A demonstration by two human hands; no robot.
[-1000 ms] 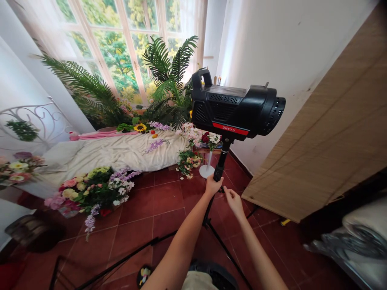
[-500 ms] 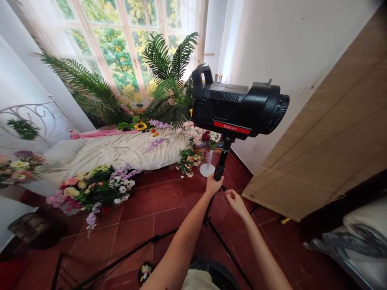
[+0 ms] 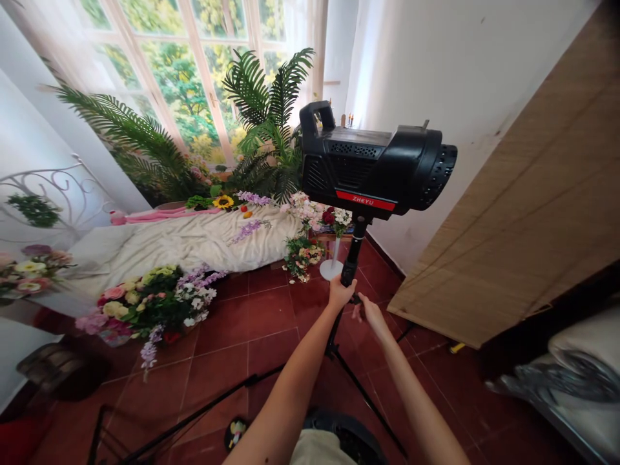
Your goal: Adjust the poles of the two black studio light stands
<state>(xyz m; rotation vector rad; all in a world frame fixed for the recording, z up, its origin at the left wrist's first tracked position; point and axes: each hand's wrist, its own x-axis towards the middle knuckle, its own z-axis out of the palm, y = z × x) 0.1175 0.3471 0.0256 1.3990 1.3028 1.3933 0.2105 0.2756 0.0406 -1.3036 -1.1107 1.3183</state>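
Observation:
A black studio light [image 3: 372, 168] with a red label reading ZHEYU sits on top of a black light stand [image 3: 357, 242], its round front pointing right. My left hand [image 3: 341, 294] is closed around the stand's pole below the light. Just right of it, my right hand [image 3: 371, 314] has its fingertips at the small black tightening knob [image 3: 355, 298] on the pole. The thumb and index finger meet the knob, which they partly hide; the other fingers curl loosely below. Lower down, the stand's legs [image 3: 208, 407] spread over the floor.
A bed with a cream cover [image 3: 208, 242] and a flower arrangement [image 3: 155, 300] lie to the left. Palm leaves [image 3: 268, 97] stand before the window. A woven blind panel [image 3: 504, 213] leans at the right, near silver carved furniture [image 3: 557, 394]. Red tiles [image 3: 266, 310] cover the floor.
My right hand has moved slightly up and left, onto the knob, from just beside it. My left hand keeps its grip on the pole. The light appears slightly further left in view.

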